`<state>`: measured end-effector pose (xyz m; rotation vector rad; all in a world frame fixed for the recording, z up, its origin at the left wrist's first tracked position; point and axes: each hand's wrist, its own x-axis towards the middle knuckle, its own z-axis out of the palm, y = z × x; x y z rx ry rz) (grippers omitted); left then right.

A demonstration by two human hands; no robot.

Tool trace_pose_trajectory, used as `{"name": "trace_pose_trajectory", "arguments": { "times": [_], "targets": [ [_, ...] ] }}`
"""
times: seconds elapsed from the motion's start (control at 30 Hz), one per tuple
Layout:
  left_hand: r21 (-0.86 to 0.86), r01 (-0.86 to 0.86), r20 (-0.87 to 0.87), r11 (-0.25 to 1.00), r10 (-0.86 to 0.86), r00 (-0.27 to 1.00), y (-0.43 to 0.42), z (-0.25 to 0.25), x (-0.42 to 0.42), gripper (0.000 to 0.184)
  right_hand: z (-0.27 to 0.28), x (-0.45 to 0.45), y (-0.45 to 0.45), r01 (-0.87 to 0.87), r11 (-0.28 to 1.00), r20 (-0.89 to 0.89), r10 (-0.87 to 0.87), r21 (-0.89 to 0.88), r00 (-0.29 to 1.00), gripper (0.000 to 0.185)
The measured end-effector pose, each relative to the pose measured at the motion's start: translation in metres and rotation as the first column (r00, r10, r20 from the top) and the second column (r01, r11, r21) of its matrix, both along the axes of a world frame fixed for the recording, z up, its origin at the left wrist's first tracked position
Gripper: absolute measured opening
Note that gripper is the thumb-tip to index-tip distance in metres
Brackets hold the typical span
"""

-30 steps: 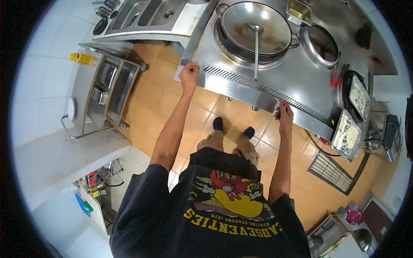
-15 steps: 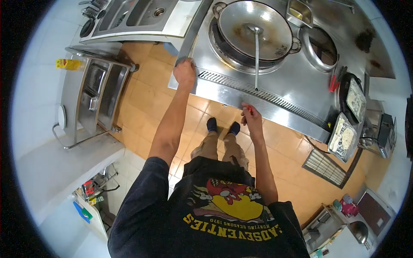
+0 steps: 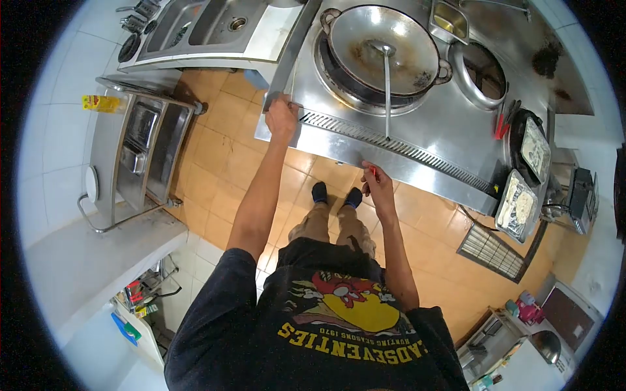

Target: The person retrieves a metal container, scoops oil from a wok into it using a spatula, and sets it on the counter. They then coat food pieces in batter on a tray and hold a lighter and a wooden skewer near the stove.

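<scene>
My left hand (image 3: pixel 282 118) is closed at the left front corner of the steel stove (image 3: pixel 326 139); what it grips, if anything, is hidden. My right hand (image 3: pixel 377 185) is closed round a small red object (image 3: pixel 373 171), just in front of the stove's front edge. A large wok (image 3: pixel 355 55) rests on the burner behind my hands. Inside it lies the head of a ladle, and the ladle's long handle (image 3: pixel 388 98) reaches over the wok's near rim toward the slotted strip (image 3: pixel 365 133).
Two trays with pale food, one (image 3: pixel 518 207) nearer than the other (image 3: pixel 535 150), stand at the stove's right end. Red-handled tongs (image 3: pixel 501 127) lie beside them. A second burner ring (image 3: pixel 479 75) is right of the wok. Sinks (image 3: pixel 222 36) and a steel trolley (image 3: pixel 149 146) are left.
My right hand has moved left along the stove front with the red object. My left hand has shifted slightly left to the stove's corner. The view has shifted too.
</scene>
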<state>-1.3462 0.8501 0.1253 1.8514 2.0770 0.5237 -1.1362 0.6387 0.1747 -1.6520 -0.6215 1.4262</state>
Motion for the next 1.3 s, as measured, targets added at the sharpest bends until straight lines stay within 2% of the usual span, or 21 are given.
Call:
{"name": "trace_pose_trajectory", "arguments": {
  "times": [0.07, 0.17, 0.27, 0.37, 0.47, 0.5, 0.63, 0.93, 1.03, 1.07, 1.17, 1.27, 1.3],
  "targets": [
    [-0.017, -0.037, 0.164, 0.999, 0.039, 0.986, -0.007, 0.004, -0.002, 0.022, 0.0, -0.003, 0.0, -0.012, 1.0, 0.005, 0.012, 0.009, 1.0, 0.032],
    [-0.094, -0.073, 0.429, 0.993, 0.106, 0.897, -0.019, 0.02, -0.002, 0.02, 0.004, -0.009, 0.003, -0.011, 1.0, -0.007, 0.011, -0.002, 1.0, 0.031],
    [-0.154, -0.072, 0.576, 0.985, 0.149, 0.804, -0.039, 0.024, -0.005, 0.019, 0.002, -0.016, 0.01, -0.06, 0.998, 0.016, 0.059, 0.027, 0.998, 0.031],
    [-0.21, 0.077, 0.746, 0.975, 0.109, 0.657, -0.073, 0.02, -0.014, 0.021, -0.001, -0.023, 0.019, -0.099, 0.994, 0.047, 0.096, 0.056, 0.994, 0.025],
    [-0.216, 0.116, 0.74, 0.969, 0.085, 0.668, -0.113, 0.048, -0.01, 0.019, 0.0, -0.035, 0.032, -0.114, 0.976, 0.153, 0.086, 0.185, 0.984, 0.019],
    [-0.223, 0.129, 0.76, 0.966, 0.09, 0.643, -0.124, 0.049, -0.011, 0.018, 0.001, -0.038, 0.035, -0.111, 0.977, 0.138, 0.087, 0.181, 0.987, 0.018],
    [-0.268, 0.163, 0.705, 0.95, 0.078, 0.705, -0.149, 0.057, -0.013, 0.018, 0.001, -0.046, 0.052, -0.091, 0.978, 0.097, 0.074, 0.185, 0.993, 0.021],
    [-0.129, 0.284, 0.571, 0.95, -0.162, 0.805, -0.179, 0.073, -0.002, 0.016, 0.009, -0.04, 0.055, 0.102, 0.989, -0.077, -0.094, 0.11, 0.993, 0.022],
    [-0.21, 0.316, 0.515, 0.925, -0.17, 0.84, -0.187, 0.089, 0.001, 0.014, 0.008, -0.031, 0.049, 0.13, 0.985, -0.132, -0.115, 0.116, 0.985, 0.021],
    [-0.188, 0.327, 0.489, 0.926, -0.2, 0.849, -0.191, 0.088, 0.002, 0.014, 0.008, -0.027, 0.046, 0.135, 0.983, -0.156, -0.115, 0.125, 0.981, 0.02],
    [-0.142, 0.35, 0.422, 0.926, -0.263, 0.868, -0.202, 0.087, 0.005, 0.015, 0.001, -0.015, 0.031, 0.091, 0.988, -0.136, -0.074, 0.123, 0.988, 0.021],
    [-0.129, 0.358, 0.414, 0.925, -0.278, 0.867, -0.216, 0.085, 0.005, 0.017, 0.004, -0.002, 0.005, 0.137, 0.983, -0.075, -0.129, 0.119, 0.989, 0.022],
    [-0.119, 0.355, 0.421, 0.927, -0.277, 0.864, -0.223, 0.079, 0.002, 0.016, 0.01, 0.005, -0.008, 0.137, 0.979, -0.131, -0.117, 0.153, 0.984, 0.026]
  ]
}}
